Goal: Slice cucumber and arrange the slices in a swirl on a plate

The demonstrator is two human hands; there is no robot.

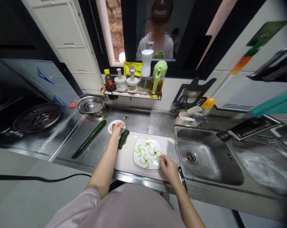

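My left hand [118, 129] reaches over a small white dish [109, 129] of chopped red bits [113, 126]. Its fingers are drawn together at the bits; whatever is between them is too small to see. At the right rim of a squarish white plate [136, 160], my right hand [169, 167] is closed in a loose pinch, its contents hidden. Thin cucumber slices [146, 161] form several pinwheels on the plate, with red at their centres. The plate rests on a pale cutting board [124, 161]. A cucumber piece [123, 139] lies by my left wrist.
A knife [173, 152] lies along the board's right side, beside the sink [212, 158]. To the left are a whole cucumber [89, 139] and a lidded metal pot [91, 104]. Seasoning jars [132, 85] fill a rack behind. A cucumber end [126, 117] sits behind the dish.
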